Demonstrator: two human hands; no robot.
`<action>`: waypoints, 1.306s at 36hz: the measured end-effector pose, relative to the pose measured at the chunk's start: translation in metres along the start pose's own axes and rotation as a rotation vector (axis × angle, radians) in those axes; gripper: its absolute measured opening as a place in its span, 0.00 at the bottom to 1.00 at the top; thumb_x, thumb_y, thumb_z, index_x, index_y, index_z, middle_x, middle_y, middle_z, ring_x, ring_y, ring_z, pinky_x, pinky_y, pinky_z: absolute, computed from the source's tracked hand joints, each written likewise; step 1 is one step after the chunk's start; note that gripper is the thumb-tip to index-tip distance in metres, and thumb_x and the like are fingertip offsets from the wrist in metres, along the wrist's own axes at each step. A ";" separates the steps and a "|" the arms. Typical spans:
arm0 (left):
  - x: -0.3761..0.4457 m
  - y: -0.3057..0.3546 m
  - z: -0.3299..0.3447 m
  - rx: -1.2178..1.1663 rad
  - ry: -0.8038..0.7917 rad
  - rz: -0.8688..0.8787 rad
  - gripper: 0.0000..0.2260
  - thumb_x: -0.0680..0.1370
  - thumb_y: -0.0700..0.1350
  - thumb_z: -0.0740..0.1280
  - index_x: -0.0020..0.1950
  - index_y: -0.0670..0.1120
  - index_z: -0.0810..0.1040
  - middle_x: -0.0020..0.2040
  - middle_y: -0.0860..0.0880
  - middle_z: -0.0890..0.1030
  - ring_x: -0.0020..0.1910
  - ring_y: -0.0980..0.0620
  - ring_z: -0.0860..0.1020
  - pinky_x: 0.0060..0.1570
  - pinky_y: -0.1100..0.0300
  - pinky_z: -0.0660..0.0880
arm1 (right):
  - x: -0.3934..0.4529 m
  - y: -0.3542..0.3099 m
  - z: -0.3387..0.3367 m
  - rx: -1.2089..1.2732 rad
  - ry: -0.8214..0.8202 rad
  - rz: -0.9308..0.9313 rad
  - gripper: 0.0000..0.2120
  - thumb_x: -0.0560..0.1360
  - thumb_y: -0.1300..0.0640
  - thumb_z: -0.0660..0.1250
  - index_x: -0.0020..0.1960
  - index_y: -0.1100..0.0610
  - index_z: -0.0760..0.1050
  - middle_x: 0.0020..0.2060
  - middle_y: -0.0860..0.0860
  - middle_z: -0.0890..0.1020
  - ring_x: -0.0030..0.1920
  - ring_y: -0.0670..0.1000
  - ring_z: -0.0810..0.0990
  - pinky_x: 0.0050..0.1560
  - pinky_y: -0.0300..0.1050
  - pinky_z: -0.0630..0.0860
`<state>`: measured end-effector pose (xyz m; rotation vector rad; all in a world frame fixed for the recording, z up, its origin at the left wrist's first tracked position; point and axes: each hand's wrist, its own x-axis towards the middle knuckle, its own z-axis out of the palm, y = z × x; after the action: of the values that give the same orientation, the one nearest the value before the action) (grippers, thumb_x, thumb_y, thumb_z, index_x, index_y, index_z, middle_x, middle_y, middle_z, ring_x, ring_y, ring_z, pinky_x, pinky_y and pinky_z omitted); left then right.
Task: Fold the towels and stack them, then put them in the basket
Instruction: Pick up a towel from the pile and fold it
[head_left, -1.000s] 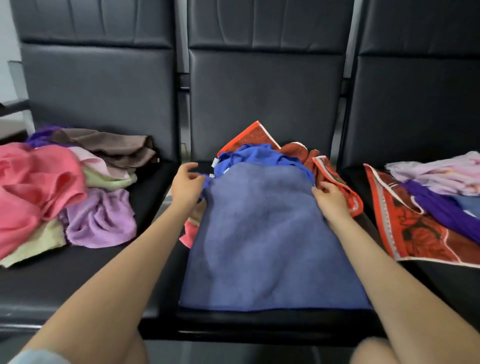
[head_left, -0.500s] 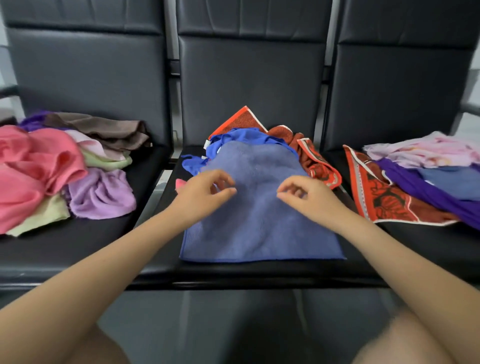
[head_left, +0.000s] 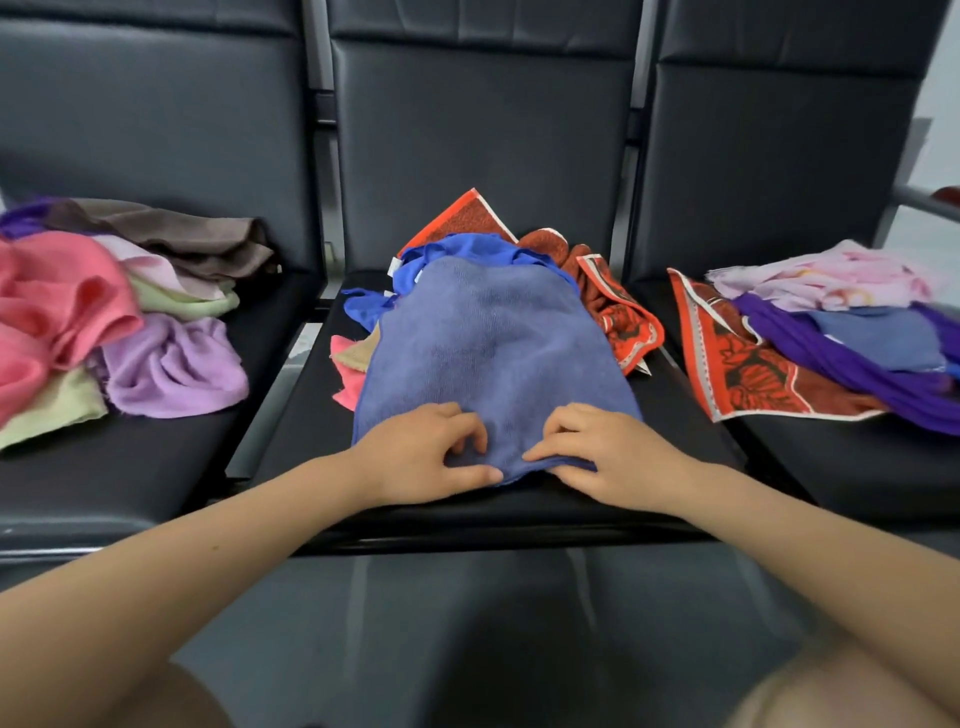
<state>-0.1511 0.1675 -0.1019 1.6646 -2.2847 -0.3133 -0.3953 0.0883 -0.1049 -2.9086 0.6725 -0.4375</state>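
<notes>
Both hands — the left hand (head_left: 426, 454) and the right hand (head_left: 605, 457) — pinched the blue towel (head_left: 488, 353) at its 6 o'clock hem, grip closed on cloth; best to lift both corners evenly toward 12 o'clock.

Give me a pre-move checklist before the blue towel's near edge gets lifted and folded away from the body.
1. Left hand has the near edge: ok, thumb and fingers pinch the hem.
2. Right hand has the near edge: ok, it pinches the hem beside the left.
3. Blue-grey towel lies spread out: ok, though it humps over the cloths under it.
4. Far end clear to fold onto: not ok, a bright blue cloth and a red patterned towel bunch there.
5. Near corners held: not ok, both hands sit near the middle.
6. Basket ready: cannot tell, none in view.
</notes>
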 end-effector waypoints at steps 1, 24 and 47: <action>0.000 0.001 0.000 0.003 -0.004 -0.004 0.24 0.65 0.72 0.56 0.48 0.56 0.71 0.44 0.57 0.72 0.45 0.57 0.72 0.49 0.60 0.71 | 0.001 0.000 0.003 -0.034 0.020 -0.018 0.15 0.74 0.50 0.59 0.54 0.49 0.82 0.46 0.46 0.78 0.48 0.44 0.73 0.42 0.45 0.76; -0.019 -0.038 -0.070 -0.350 0.253 -0.212 0.23 0.68 0.65 0.60 0.40 0.47 0.78 0.34 0.53 0.76 0.36 0.58 0.72 0.44 0.57 0.70 | -0.019 0.025 -0.071 0.666 0.395 0.565 0.10 0.81 0.56 0.62 0.47 0.45 0.80 0.43 0.43 0.85 0.50 0.41 0.81 0.59 0.46 0.74; 0.005 -0.043 -0.066 -0.375 0.336 -0.410 0.09 0.78 0.51 0.67 0.46 0.47 0.83 0.36 0.48 0.76 0.35 0.52 0.73 0.31 0.61 0.71 | 0.023 0.024 -0.059 0.602 0.549 0.732 0.07 0.80 0.56 0.63 0.52 0.55 0.79 0.43 0.46 0.81 0.48 0.46 0.79 0.46 0.41 0.73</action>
<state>-0.0903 0.1496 -0.0543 1.8060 -1.5287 -0.4751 -0.4038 0.0536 -0.0474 -1.8091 1.3117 -1.0946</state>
